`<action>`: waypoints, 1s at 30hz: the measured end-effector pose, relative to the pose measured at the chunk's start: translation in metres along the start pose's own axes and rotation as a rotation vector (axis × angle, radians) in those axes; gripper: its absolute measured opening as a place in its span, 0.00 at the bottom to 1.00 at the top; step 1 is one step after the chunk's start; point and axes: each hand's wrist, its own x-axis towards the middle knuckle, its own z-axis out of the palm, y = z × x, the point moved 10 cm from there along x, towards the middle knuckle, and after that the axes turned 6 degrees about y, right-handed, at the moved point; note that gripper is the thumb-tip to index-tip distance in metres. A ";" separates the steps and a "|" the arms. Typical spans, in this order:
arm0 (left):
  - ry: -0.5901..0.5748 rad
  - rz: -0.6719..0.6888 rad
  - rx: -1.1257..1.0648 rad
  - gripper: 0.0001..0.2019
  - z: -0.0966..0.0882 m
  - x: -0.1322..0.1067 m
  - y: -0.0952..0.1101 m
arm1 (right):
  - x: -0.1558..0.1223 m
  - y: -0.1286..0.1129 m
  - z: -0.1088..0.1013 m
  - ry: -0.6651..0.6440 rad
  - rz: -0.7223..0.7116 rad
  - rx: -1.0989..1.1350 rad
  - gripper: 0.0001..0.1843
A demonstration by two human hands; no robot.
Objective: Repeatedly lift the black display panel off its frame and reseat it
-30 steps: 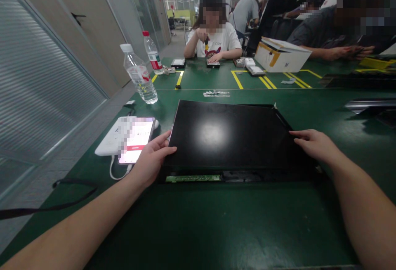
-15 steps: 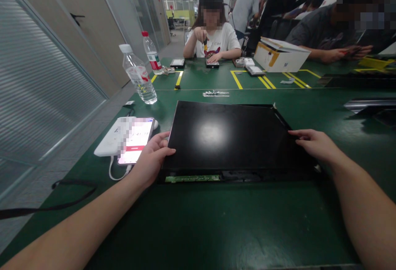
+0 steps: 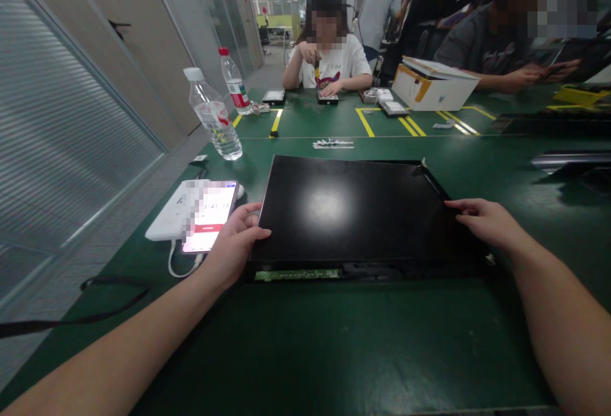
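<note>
A glossy black LCD panel (image 3: 353,212) lies over a black frame (image 3: 458,266), its left side raised a little and a bright reflection on its face. My left hand (image 3: 238,238) is closed on the panel's left edge, thumb on the top face and fingers at the side, partly hidden. On the right edge, my right hand (image 3: 487,220) pinches with index finger and thumb; whether it also touches the frame I cannot tell. Along the near edge a narrow green circuit board (image 3: 296,274) shows.
Left of the panel are a phone (image 3: 210,219), a white power bank (image 3: 174,212) and a water bottle (image 3: 214,117). Paper scraps (image 3: 333,144) lie beyond it. Across the green table (image 3: 305,346), a person (image 3: 334,60) works with a screwdriver near a white box (image 3: 432,85).
My hands and the panel have barely moved. At the far right, the co-worker has shifted slightly, head and hands.
</note>
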 end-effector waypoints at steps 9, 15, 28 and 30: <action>-0.025 0.012 -0.019 0.35 -0.001 0.003 -0.004 | -0.003 -0.003 -0.001 -0.014 0.028 -0.022 0.26; -0.045 0.009 0.005 0.39 -0.003 0.004 -0.006 | -0.003 -0.003 -0.001 -0.011 0.038 -0.005 0.26; -0.051 0.217 0.312 0.29 -0.015 0.011 0.008 | -0.004 0.000 0.001 -0.038 0.065 0.027 0.28; -0.035 0.282 0.433 0.26 -0.018 0.015 0.009 | -0.003 0.003 0.001 -0.023 0.069 0.052 0.27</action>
